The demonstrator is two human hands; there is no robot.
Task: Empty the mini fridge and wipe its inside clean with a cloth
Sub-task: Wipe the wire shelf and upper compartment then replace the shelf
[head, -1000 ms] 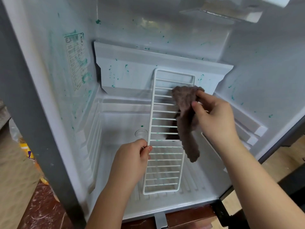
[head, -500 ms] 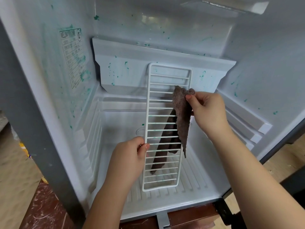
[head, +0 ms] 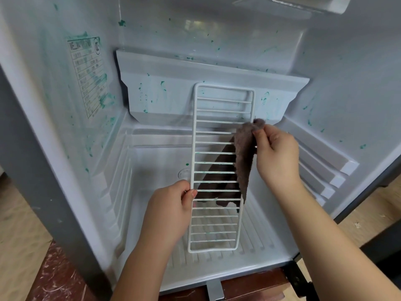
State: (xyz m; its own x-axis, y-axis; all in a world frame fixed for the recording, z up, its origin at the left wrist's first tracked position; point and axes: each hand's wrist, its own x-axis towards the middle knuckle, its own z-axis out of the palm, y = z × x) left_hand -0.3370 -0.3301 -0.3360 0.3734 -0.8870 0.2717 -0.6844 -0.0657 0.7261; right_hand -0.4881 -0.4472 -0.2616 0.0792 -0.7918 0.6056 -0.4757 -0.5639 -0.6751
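The rack [head: 214, 172] stands on end inside the fridge [head: 347, 88], with its lower edge low over the ribbed floor and its top in front of the back ledge; whether either end touches, I cannot tell. The left hand [head: 171, 213] pinches the rack's left side wire about midway up, thumb in front and fingers curled behind. The right hand [head: 277, 155] pinches the cloth [head: 244, 157] near its top at the rack's right edge. The cloth hangs folded over that edge, 1 flap in front and a darker part behind the wires.

The rack looks light and stiff, and 1 hand at mid-height should balance it. Its coated wire is probably slick, more so if damp, so the thicker side rail seems a better hold than a thin crossbar. The cloth is soft and limp (it drapes wherever it is let go), so it is best gripped at the fold and wrapped round each wire. Green flecks [head: 106, 101] mark the walls, which look unwiped.
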